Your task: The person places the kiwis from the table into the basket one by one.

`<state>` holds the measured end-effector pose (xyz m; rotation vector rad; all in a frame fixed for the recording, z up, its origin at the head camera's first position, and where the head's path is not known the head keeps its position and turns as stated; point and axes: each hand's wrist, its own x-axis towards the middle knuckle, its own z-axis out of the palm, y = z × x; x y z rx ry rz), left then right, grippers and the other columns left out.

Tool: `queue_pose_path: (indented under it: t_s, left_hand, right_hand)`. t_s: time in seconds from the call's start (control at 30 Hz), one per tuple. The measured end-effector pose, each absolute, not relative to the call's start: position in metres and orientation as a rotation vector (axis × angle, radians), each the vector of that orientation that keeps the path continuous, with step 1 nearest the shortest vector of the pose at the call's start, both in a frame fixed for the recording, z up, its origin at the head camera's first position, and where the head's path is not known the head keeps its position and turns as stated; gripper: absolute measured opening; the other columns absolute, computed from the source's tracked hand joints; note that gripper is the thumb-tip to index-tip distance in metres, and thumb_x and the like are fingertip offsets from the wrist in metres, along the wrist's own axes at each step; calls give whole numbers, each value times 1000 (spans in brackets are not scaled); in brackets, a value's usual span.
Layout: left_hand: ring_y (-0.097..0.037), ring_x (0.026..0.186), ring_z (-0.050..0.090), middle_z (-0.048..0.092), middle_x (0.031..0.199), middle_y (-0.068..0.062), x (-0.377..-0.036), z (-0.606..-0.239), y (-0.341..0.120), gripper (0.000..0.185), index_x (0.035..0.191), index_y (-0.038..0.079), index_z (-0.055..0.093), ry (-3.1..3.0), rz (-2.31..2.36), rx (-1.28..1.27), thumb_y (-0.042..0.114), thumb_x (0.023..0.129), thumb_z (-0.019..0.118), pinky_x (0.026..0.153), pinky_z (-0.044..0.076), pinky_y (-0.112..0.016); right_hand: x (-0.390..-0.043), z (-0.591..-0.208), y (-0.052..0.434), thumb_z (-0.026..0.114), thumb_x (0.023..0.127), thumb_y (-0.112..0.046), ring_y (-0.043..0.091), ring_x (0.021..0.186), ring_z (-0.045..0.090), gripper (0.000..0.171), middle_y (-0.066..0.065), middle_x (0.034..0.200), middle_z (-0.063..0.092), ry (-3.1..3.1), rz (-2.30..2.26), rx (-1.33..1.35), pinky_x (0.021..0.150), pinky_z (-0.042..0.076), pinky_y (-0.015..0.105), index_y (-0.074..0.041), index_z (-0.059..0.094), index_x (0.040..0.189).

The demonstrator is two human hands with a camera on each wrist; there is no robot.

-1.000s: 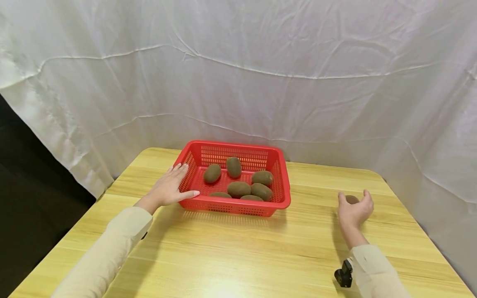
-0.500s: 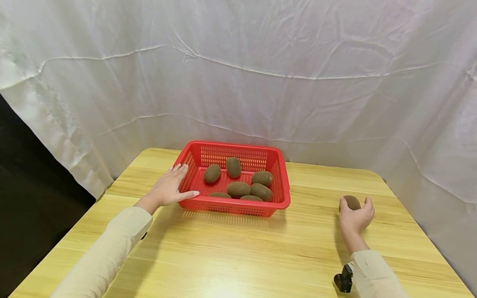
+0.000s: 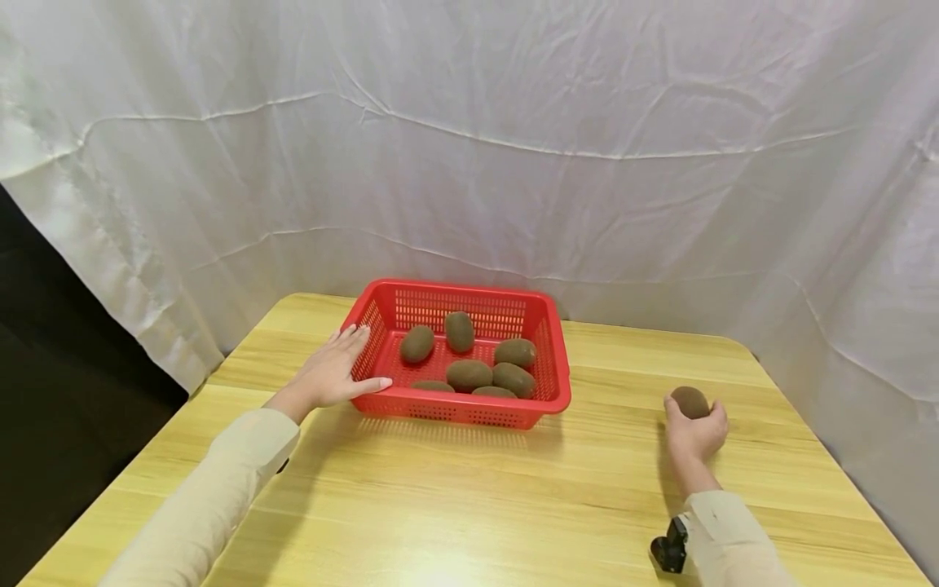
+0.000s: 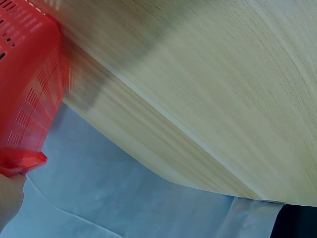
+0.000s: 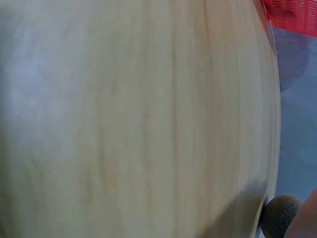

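Note:
A red plastic basket (image 3: 546, 409) with slotted walls stands on the wooden table, holding several brown kiwis (image 3: 469, 375). My left hand (image 3: 325, 372) rests on the basket's left rim, fingers straight and thumb along the front corner. The left wrist view catches part of that hand (image 4: 10, 198) by the rim of the basket (image 4: 32, 79). Over at the right, my right hand (image 3: 695, 434) grips a single kiwi (image 3: 690, 401) between thumb and fingers. In the right wrist view this kiwi (image 5: 280, 215) peeks out beside the hand (image 5: 306, 220) at the bottom corner.
The table (image 3: 440, 497) has light yellow wood grain and rounded far corners. White cloth (image 3: 477, 163) hangs behind it and along the right side. Dark fabric (image 3: 66, 391) shows at the left. A small black camera (image 3: 670, 546) is strapped at the right wrist.
My right hand has closed its fingers around the kiwi at the right, which now shows more fully above the hand. The left hand and the basket stay in place.

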<state>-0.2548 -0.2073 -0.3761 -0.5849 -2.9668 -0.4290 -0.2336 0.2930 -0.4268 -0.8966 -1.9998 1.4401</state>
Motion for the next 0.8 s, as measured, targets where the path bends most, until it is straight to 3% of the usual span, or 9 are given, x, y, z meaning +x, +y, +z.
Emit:
queue_pose_path:
  t_s: [0.57,0.8]
  left_hand:
    - [-39,142,15,23,151,-23,-256,-376,-207,95,143,-7,23,-2966,-440,-584,60,83,53,117,11,-51]
    - [-39,142,15,22,151,-23,-256,-376,-208,96,144,-7,21,-2976,-440,-582,61,82,52,117,11,-50]
  right_hand:
    - [-233,-429,302,62,82,-13,35,139,24,76,23,150,24,-1972,1529,-982,117,20,39,4,22,145]
    - [-231,-429,307,61,82,-13,38,133,32,70,27,146,31,-2015,1554,-1008,113,27,43,5,29,142]
